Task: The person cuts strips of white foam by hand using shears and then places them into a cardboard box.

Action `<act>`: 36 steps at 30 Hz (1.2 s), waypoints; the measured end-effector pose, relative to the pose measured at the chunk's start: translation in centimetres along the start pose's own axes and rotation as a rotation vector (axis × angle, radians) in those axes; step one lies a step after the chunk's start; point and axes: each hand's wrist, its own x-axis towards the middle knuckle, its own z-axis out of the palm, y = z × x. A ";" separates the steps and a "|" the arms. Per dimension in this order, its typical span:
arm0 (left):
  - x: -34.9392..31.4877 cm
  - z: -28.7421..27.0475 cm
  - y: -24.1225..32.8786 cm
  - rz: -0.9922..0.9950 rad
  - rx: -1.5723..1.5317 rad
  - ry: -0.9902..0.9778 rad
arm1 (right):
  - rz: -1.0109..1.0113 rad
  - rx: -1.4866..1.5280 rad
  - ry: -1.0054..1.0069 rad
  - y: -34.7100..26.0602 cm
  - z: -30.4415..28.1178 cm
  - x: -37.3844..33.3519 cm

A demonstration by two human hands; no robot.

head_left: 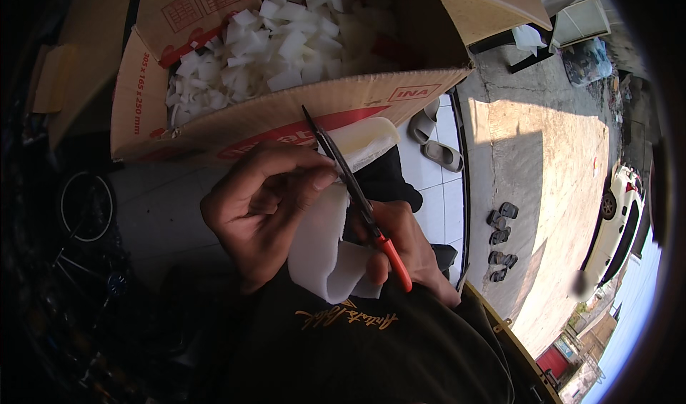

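White strip [314,229], left fingers [324,179] closed, pinching it

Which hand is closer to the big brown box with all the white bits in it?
Left. The left hand is right by the front of the cardboard box; the right hand is farther back, near the dark shirt, holding the scissors.

Right hand [410,234] partly hidden, carton [246,126] cropped above

Beside the cardboard box's [286,118] right end, white floor tiles [433,205] carry 2 grey slippers [441,156]. Farther right of the box, several dark sandals [500,237] rest on concrete ground [525,161].
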 end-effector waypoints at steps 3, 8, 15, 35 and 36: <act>0.0 0.1 -0.1 0.008 0.013 -0.003 | 0.032 0.049 0.010 -0.6 0.0 -0.1; 0.0 0.0 0.0 -0.020 0.031 -0.014 | 0.080 -0.008 0.007 -0.7 -0.2 -0.5; -0.3 0.3 0.1 -0.075 -0.047 -0.011 | 0.100 0.222 0.120 -1.2 0.8 -0.5; -0.2 0.1 0.4 -0.123 -0.013 -0.053 | 0.146 0.228 -0.090 0.5 -0.5 -1.0; -0.3 0.1 0.5 -0.142 -0.025 -0.051 | 0.198 0.238 -0.108 0.1 -0.8 -1.2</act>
